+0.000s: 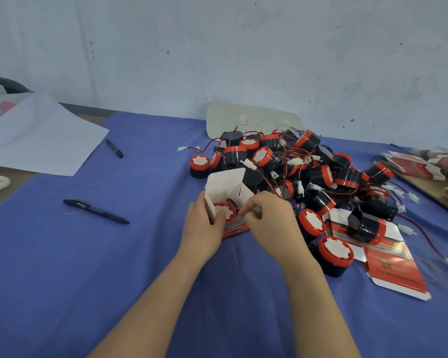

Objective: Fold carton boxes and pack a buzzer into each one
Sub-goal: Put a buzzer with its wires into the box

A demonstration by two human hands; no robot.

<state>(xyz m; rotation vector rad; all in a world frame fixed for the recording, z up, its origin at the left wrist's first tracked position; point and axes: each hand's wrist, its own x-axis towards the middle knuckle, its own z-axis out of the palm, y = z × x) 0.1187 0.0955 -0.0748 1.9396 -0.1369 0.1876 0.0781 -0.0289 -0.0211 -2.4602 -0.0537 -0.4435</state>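
- The left hand (204, 224) grips the box (229, 188) from its left side. The fingers are curled round the wall and out of sight behind it, and the thumb lies over the front, touching the red rim of the buzzer (224, 210) inside.
- The right hand (272, 223) is at the box's right side with all its fingers curled in tight. Thumb and forefinger tips meet in a pinch at the box's near right edge. I can't tell whether they nip a flap or something small there.
- The box stands on the blue cloth (114, 267) between the two hands. Its white top flaps are up and open, and its red printed front faces the person.
- The buzzer sits in the box's mouth, white face up, only partly showing.
- Just behind and to the right of the hands lies the pile (295, 161) of loose black-and-red buzzers, with red and black wires and white plugs tangled through it.
- A flat carton (396, 267) lies to the right of the right forearm, with one black buzzer lying on its far end.
- More flat cartons are stacked (424, 165) at the far right edge of the table.
- To the left, well apart from the hands, lie a near pen (96, 211), a far pen (114, 148) and a white sheet (36, 135).
- A pale card (251, 118) leans against the wall behind the pile.
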